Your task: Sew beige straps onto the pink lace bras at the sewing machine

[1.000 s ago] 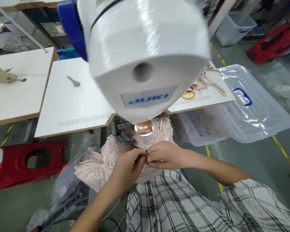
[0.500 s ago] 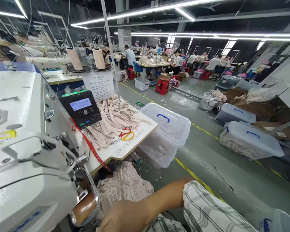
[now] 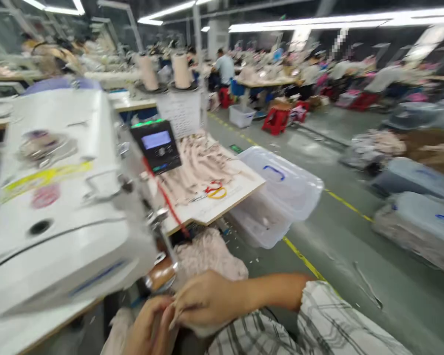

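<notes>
My right hand (image 3: 207, 301) and my left hand (image 3: 150, 328) meet at the bottom of the view, below the head of a white sewing machine (image 3: 59, 207). Both have their fingers pinched together. Pale pink lace fabric (image 3: 207, 254) lies bunched just beyond them, under the machine head. What the fingers pinch is blurred; it looks like an edge of that fabric. The picture is smeared by motion.
A black control panel (image 3: 157, 145) sits on the machine's right. Behind it a table (image 3: 240, 190) holds pink strips and scissors with red and yellow handles (image 3: 214, 191). Clear lidded bins (image 3: 281, 197) stand on the floor to the right. Other people work at far tables.
The view swung up from my lap to the room, then dropped slightly. My left hand has come back into sight beside my right hand.
</notes>
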Demonstrator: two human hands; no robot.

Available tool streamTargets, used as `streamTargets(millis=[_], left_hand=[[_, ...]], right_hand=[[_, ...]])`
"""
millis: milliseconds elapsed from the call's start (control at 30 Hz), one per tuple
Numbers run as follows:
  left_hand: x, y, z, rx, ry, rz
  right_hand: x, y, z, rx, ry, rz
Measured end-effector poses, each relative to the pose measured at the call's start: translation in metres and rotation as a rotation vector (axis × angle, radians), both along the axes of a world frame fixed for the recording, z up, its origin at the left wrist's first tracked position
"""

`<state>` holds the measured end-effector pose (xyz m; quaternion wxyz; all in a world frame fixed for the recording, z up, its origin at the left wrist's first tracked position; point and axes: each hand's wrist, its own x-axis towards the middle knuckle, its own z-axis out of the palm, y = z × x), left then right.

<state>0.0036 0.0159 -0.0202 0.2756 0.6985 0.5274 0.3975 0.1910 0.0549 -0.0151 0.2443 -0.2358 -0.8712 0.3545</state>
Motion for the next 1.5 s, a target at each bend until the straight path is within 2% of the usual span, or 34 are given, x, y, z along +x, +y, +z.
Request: streamTargets(millis=[33, 100, 233, 333, 433, 533, 667, 867, 967, 1033, 1167, 1367, 1433, 1500], left_hand=[[0.001, -0.002, 0.006, 0.002, 0.033, -0.013], [0.004, -0.003, 0.013, -0.013, 0.009, 0.049], [0.008, -0.006, 0.006, -0.203, -0.374, 0.161], [0.013, -0.014, -0.005, -0.302, -0.6, 0.183], [0.016, -0.018, -0.01, -0.329, -0.638, 0.213], [0.017, -0.017, -0.007, -0.311, -0.548, 0.234], [0.013, -0.013, -0.002, -0.079, -0.23, 0.257], [0.007, -0.012, 0.0, 0.108, -0.039, 0.282], [0.003, -0.014, 0.009, 0.163, 0.086, 0.21], [0.001, -0.014, 0.015, 0.22, 0.154, 0.124], [-0.002, -0.012, 0.025, 0.272, 0.207, 0.041], [-0.003, -0.006, 0.03, 0.205, 0.201, -0.009], [-0.003, -0.005, 0.031, 0.194, 0.201, -0.021], [-0.004, -0.004, 0.03, 0.184, 0.201, -0.031]], right_hand=[[0.001, -0.002, 0.003, -0.011, 0.041, -0.013], [0.0, -0.003, 0.006, -0.099, 0.126, -0.081], [-0.005, -0.002, 0.004, -0.286, 0.283, -0.162], [-0.009, -0.006, 0.004, -0.29, 0.347, -0.202], [-0.011, -0.008, 0.005, -0.229, 0.307, -0.239], [-0.01, -0.009, 0.005, -0.141, 0.187, -0.231], [-0.01, -0.01, 0.003, -0.054, 0.107, -0.191], [-0.001, 0.009, 0.005, -0.133, 0.116, -0.255], [0.005, 0.025, 0.013, -0.077, 0.008, -0.306], [0.006, 0.031, 0.019, -0.079, -0.042, -0.267], [0.006, 0.036, 0.032, -0.288, -0.039, -0.143], [0.006, 0.041, 0.037, -0.614, -0.036, -0.017], [0.007, 0.042, 0.037, -0.661, -0.033, 0.004], [0.007, 0.043, 0.036, -0.638, -0.033, 0.027]])
